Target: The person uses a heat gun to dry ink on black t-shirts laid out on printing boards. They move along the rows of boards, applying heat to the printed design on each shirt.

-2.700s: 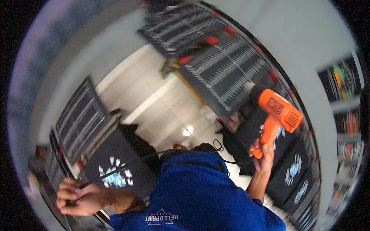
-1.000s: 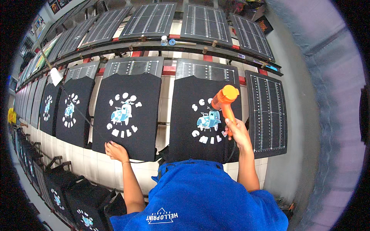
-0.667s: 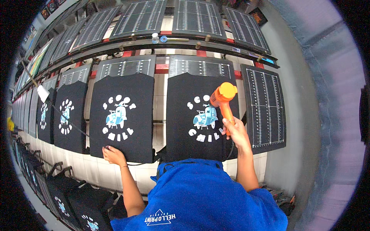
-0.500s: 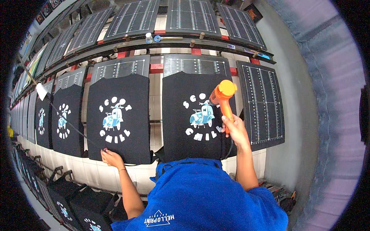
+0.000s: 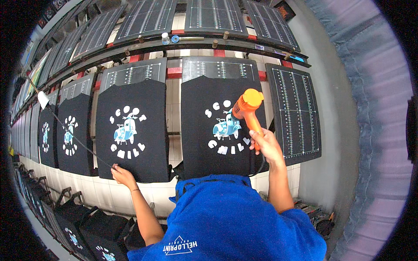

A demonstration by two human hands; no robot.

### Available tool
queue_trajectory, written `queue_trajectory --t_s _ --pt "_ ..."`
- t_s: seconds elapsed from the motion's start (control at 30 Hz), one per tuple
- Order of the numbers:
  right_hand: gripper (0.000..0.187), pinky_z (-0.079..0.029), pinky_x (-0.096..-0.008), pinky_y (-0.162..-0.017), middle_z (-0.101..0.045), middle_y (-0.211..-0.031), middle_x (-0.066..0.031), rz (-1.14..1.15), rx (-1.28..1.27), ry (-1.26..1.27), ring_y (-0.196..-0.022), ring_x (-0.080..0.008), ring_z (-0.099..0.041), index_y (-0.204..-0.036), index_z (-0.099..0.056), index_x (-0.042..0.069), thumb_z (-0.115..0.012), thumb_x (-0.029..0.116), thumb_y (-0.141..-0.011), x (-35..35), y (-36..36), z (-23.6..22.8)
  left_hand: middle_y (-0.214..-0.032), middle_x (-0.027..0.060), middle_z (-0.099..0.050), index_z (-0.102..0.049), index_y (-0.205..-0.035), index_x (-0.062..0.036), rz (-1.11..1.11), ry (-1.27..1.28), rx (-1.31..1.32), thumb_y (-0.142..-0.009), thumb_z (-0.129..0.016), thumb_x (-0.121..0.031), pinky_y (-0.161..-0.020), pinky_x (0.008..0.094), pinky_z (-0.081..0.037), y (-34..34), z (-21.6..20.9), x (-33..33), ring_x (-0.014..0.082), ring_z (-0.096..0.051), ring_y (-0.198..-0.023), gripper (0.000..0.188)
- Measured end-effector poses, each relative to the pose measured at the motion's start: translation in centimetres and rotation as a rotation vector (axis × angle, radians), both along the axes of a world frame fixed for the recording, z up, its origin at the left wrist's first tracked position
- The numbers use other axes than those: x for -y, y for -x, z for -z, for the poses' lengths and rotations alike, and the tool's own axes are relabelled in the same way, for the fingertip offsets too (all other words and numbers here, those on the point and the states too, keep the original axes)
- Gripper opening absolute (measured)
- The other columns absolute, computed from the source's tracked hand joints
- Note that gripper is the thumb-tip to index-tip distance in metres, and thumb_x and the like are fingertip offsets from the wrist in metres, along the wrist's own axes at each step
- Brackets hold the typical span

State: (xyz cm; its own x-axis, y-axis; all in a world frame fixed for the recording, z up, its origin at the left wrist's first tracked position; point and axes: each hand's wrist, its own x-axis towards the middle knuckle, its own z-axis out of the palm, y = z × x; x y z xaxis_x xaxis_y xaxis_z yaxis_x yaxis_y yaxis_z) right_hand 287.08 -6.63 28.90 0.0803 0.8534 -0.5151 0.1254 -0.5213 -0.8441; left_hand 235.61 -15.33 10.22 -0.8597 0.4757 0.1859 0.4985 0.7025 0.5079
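Observation:
My right hand (image 5: pixel 267 146) is closed round the handle of an orange hair dryer (image 5: pixel 251 103). Its nozzle points left and down over the blue-and-white scooter print (image 5: pixel 226 127) on a black T-shirt (image 5: pixel 201 156); whether it touches the cloth I cannot tell. My left hand (image 5: pixel 123 176) pinches a thin black cord (image 5: pixel 83 142) by the lower left corner of the neighbouring black T-shirt (image 5: pixel 152 161), which bears the same print. From my fingers the cord runs up and left to a white cone-shaped piece (image 5: pixel 43 100).
More printed black T-shirts (image 5: pixel 76 152) lie on boards to the left. A bare marked board (image 5: pixel 296 113) stands at right, beside a grey wall (image 5: pixel 331 143). Beyond, a dark rail (image 5: pixel 191 45) carries a small bottle (image 5: pixel 165 39) and a blue tape roll (image 5: pixel 175 39).
The dryer has shifted slightly left over the print, still in my right hand. My left hand keeps its hold on the cord. The whole view has moved a little.

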Motion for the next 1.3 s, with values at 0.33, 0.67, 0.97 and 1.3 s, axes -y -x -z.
queue_trajectory --t_s 0.33,0.67,0.97,1.3 --pt "0.029 -0.04 -0.0196 -0.041 -0.054 -0.067 0.0021 -0.028 0.015 0.044 -0.055 -0.0075 -0.057 -0.095 -0.057 0.007 -0.063 0.034 -0.088 1.3 -0.1 -0.4 -0.136 0.011 -0.048 -0.06 -0.113 -0.0079 -0.016 0.082 -0.121 -0.098 -0.038 -0.026 -0.099 0.051 -0.032 1.0 2.4 0.9 0.0339 -0.038 -0.125 0.033" --pt "0.029 -0.041 -0.0193 -0.041 -0.054 -0.067 0.0021 -0.014 -0.005 0.099 -0.054 -0.0075 -0.057 -0.1 -0.058 0.006 -0.062 0.033 -0.089 2.6 -0.7 -1.3 -0.139 0.0072 -0.045 -0.061 -0.113 -0.0115 -0.027 0.155 -0.15 -0.098 -0.038 -0.028 -0.099 0.0517 -0.033 -0.1 2.1 0.4 0.0329 -0.037 -0.126 0.031" --pt "0.029 -0.04 -0.0191 -0.04 -0.055 -0.067 0.0022 -0.01 -0.01 0.083 -0.053 -0.0071 -0.057 -0.1 -0.057 0.005 -0.063 0.032 -0.089 3.9 -0.5 -0.9 -0.14 0.0047 -0.044 -0.06 -0.114 -0.0128 -0.014 0.136 -0.167 -0.098 -0.038 -0.028 -0.098 0.054 -0.031 0.1 2.4 0.6 0.0329 -0.036 -0.128 0.031" --pt "0.03 -0.042 -0.019 -0.04 -0.056 -0.068 0.0012 -0.048 -0.027 0.117 -0.054 -0.0078 -0.058 -0.101 -0.056 0.003 -0.064 0.029 -0.088 4.2 -0.2 -1.5 -0.141 0.0048 -0.043 -0.06 -0.114 -0.0126 -0.02 0.121 -0.16 -0.098 -0.038 -0.027 -0.099 0.055 -0.029 0.0 2.4 0.6 0.0332 -0.035 -0.129 0.031"
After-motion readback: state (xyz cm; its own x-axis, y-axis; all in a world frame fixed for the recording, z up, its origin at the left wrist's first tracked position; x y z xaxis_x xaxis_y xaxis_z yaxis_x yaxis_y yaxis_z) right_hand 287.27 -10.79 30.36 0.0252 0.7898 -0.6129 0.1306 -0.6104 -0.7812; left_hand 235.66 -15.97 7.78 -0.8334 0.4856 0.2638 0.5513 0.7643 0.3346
